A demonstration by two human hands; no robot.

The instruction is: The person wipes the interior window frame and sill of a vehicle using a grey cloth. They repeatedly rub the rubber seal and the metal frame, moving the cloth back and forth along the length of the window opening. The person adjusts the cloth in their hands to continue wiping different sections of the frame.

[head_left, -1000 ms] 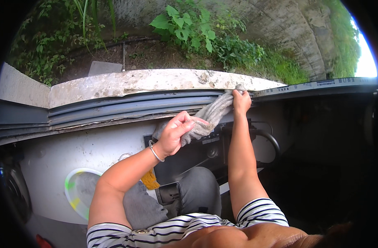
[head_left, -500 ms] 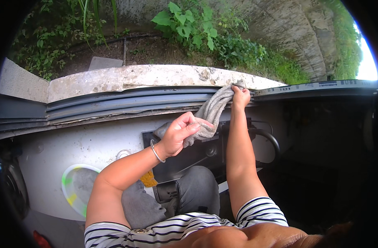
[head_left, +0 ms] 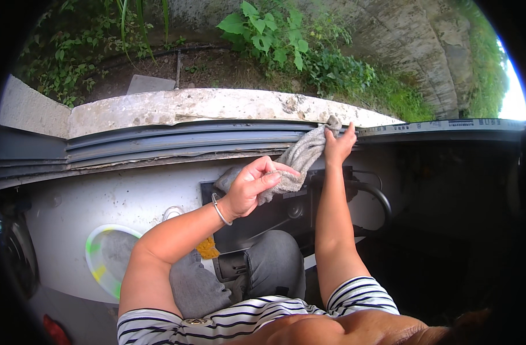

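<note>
A twisted grey cloth [head_left: 304, 150] stretches between my two hands, over the window track and the dark stove top below. My left hand [head_left: 252, 187] is closed around its near end, with a loose fold hanging under the fingers. At the far end, my right hand [head_left: 339, 147] has its thumb against the cloth, and one finger points outward beside it; the other fingers are partly hidden. That far end bunches up at the grey window track [head_left: 182, 140], by the pale outer sill [head_left: 217, 104].
A round white basin with green and yellow marks [head_left: 93, 265] stands on the white counter [head_left: 73, 221] at left. A dark stove [head_left: 257, 221] lies beneath my arms, with a yellow-brown sponge-like piece [head_left: 208, 248] beside my knee. Window glass edge [head_left: 435, 127] lies at right; plants [head_left: 263, 31] grow outside.
My right hand's grip has loosened, with a finger now stretched outward and more of the cloth's far end showing. My left hand keeps its hold almost unmoved.
</note>
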